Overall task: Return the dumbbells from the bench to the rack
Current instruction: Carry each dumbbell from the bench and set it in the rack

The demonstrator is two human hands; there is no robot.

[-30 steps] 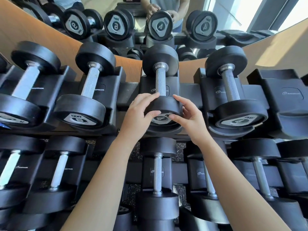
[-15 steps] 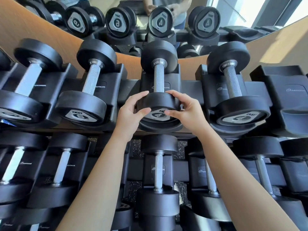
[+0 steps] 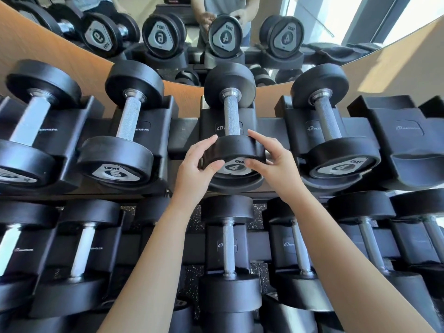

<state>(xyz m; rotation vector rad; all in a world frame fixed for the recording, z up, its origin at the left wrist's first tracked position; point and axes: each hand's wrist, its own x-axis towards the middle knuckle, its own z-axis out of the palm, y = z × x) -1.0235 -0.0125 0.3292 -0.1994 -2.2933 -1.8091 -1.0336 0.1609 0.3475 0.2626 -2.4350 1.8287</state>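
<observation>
Your two bare forearms rise from the bottom of the frame over the lower tier of the rack (image 3: 185, 251), where black dumbbells sit in black cradles and a strip of speckled floor (image 3: 194, 219) shows between them. At the centre of the frame, on the upper tier, both hands close on the near head of the dumbbell marked 4 (image 3: 231, 150), which lies in its cradle with the handle pointing away from you. Your left hand (image 3: 195, 164) curls its fingers (image 3: 207, 144) over the head's left rim with the thumb on the numbered face; your right hand (image 3: 274, 159) mirrors it on the right rim. Both grip the head partly closed, palms off it.

Just right of it lies a second 4 dumbbell (image 3: 334, 140), then an unfilled cradle (image 3: 408, 145) at the right edge. To the left lies a 6 dumbbell (image 3: 122, 145).

Beyond the rack, a wood panel (image 3: 72, 61) runs beneath a mirror (image 3: 192, 25) across the top of the frame, with bright windows reflected at the upper right.

Compared with a moment ago, your fingers have slid a little outward on the rim, and the dumbbell stays seated in the same cradle.
</observation>
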